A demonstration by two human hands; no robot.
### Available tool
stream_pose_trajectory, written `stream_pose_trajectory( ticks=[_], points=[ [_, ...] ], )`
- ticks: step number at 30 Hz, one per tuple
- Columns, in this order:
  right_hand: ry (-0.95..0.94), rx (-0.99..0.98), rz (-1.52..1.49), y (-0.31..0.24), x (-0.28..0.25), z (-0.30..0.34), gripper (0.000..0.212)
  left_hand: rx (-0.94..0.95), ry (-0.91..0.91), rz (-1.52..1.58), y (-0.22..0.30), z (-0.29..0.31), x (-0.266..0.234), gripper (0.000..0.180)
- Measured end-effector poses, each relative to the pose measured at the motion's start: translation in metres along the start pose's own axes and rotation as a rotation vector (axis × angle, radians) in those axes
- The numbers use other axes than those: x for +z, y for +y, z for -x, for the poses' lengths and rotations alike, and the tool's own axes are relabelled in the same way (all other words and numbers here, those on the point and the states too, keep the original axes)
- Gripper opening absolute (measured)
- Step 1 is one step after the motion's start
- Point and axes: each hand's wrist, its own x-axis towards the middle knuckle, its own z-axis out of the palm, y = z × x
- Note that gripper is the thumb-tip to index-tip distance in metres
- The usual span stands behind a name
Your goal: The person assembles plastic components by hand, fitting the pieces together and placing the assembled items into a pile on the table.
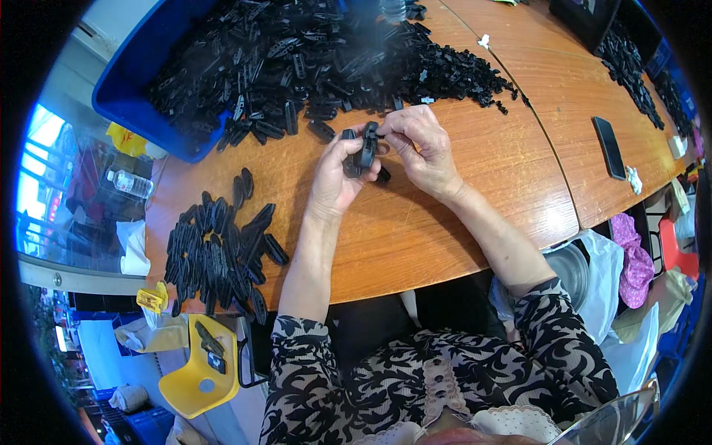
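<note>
My left hand (336, 174) is closed round black plastic parts (366, 150), elongated and rounded, held upright above the table. At their upper right edge, my right hand (423, 147) pinches with thumb and forefinger; whatever lies between those fingertips is too small to make out. Just below the hands another black piece (383, 176) shows, partly hidden. Beyond them spreads a large heap of similar black parts (297, 59). To its right lies a pile of smaller black pieces (460, 74). Left of my left forearm is a separate pile of long black parts (215, 248).
A blue bin (122, 96) lies tipped at the far left, with parts spilling out. Along the left edge is a plastic bottle (130, 183). A dark phone (609, 147) rests on the right side of the wooden table (445, 245). A yellow chair (194, 382) stands at lower left.
</note>
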Motion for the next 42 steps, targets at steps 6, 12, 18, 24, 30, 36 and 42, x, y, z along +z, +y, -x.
stream_pose_trajectory(
  ticks=[6, 12, 18, 24, 30, 36, 42],
  points=[
    [-0.193, -0.05, -0.112, -0.006, -0.002, -0.002, 0.018, -0.17, -0.012, 0.091, -0.003, 0.0, -0.019, 0.026],
    [-0.219, -0.099, -0.093, -0.006, -0.003, -0.003, 0.028, -0.206, -0.099, -0.072, 0.005, 0.003, -0.018, 0.024],
    [-0.244, -0.204, 0.02, 0.0, -0.007, -0.003, 0.027, -0.209, -0.08, 0.006, 0.005, 0.005, -0.01, 0.029],
    [-0.131, 0.214, 0.012, 0.032, -0.006, 0.008, 0.025, -0.072, 0.094, -0.3, 0.014, 0.006, -0.013, 0.033],
    [-0.115, 0.297, 0.757, 0.071, -0.031, 0.008, 0.025, 0.292, 0.491, -0.546, 0.014, -0.006, -0.031, 0.032],
    [-0.296, 0.218, 0.856, 0.08, -0.018, 0.011, 0.022, 0.641, 0.725, -0.906, 0.022, -0.015, -0.066, 0.033],
    [-0.181, 0.094, 0.73, 0.074, -0.015, 0.011, 0.014, 0.593, 0.314, -1.67, 0.025, -0.032, -0.074, 0.046]
  ],
)
